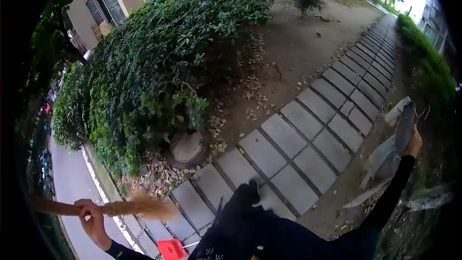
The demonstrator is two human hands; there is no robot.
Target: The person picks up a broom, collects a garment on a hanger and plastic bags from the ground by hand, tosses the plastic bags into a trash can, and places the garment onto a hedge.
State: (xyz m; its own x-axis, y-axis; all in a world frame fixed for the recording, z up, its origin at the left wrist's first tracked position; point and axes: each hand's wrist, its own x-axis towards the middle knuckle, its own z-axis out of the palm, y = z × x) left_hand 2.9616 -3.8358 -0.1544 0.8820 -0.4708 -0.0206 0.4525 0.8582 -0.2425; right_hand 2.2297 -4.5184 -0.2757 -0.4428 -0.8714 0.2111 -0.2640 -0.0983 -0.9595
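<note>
On the left side, my left hand [95, 224] is closed around a straw broom [139, 208], which lies almost level with its tan bristles toward the middle. Far to the right, my right hand [413, 143] grips a grey and whitish sack-like piece of material [389, 156] that hangs in loose folds; I cannot tell exactly what it is. At the bottom edge, partly cut off and beside my dark clothing, shows a red dustpan [171, 249] with a pale handle. Neither hand touches the dustpan.
A path of grey stone slabs [298, 120] runs toward the upper right. Bushy hedge [183, 43] stands on the left, with dry leaves [159, 180] and a round manhole cover [186, 147] at its foot. Beyond the kerb lies a road [72, 173].
</note>
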